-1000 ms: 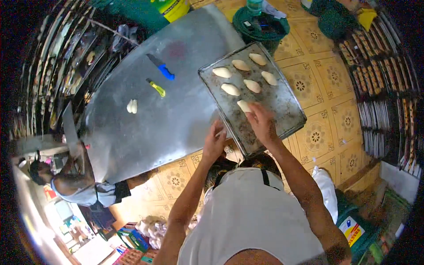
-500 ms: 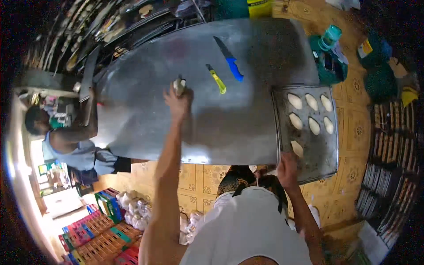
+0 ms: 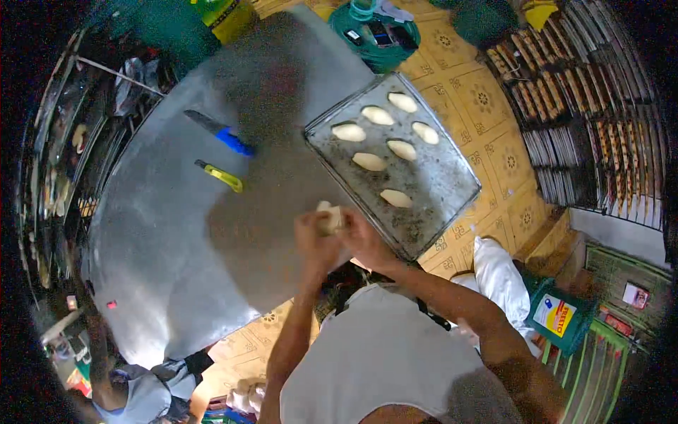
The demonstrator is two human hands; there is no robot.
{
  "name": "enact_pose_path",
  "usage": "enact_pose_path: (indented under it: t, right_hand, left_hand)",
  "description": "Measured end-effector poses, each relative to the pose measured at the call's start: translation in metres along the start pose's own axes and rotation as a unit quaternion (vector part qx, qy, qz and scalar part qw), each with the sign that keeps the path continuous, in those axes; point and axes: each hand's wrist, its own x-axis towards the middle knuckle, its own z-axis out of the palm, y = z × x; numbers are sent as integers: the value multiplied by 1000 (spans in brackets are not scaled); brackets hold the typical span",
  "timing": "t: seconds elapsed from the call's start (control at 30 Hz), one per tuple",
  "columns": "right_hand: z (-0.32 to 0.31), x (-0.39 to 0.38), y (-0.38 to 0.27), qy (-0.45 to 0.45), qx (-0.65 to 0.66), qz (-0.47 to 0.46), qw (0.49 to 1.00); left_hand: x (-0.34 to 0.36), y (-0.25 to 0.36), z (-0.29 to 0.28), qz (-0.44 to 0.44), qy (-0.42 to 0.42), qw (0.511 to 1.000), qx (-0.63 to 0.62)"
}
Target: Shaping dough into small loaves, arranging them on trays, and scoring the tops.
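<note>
A pale piece of dough is held between my two hands at the table's near edge, just left of the tray. My left hand has its fingers curled round one side. My right hand grips the other side with bent fingers. Part of the dough is hidden by the fingers. To the right lies a dark metal baking tray with several spindle-shaped dough pieces spaced apart on it. Beyond my hands, on the grey metal table, lie a blue-handled knife and a yellow-green cutter.
A green round stand holding phones is past the tray. Racks with stacked trays line the right side. White sacks and a green bucket sit at lower right. Another person is at lower left.
My view has turned to the right. My left hand, with the dough, has come back from the table's middle toward me. My right hand has left the tray's near edge and joined it.
</note>
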Motion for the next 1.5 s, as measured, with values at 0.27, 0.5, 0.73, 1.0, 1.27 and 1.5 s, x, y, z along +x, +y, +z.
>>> enact_pose_path:
  t: [0.27,0.5,0.73,1.0,1.27,1.5]
  right_hand:
    - [-179,17,-50,90,-323,-198,921]
    - [-271,59,6,18,-382,-228,896]
    - [-298,33,2,44,-301,-299,904]
    - [-330,56,-28,72,-232,-167,955]
    - [-302,73,56,182,-432,-198,861]
    - [-54,94,-23,-89,-298,-209,927]
  left_hand:
    - [-7,97,95,-144,-56,935,-319]
    - [-26,110,172,-234,31,864,-444]
    - [-11,181,237,-291,-10,877,-381]
    - [45,117,239,156,-135,955,212]
    - [38,102,225,171,-159,971,40]
    - [-26,-1,66,-12,-69,993,-95]
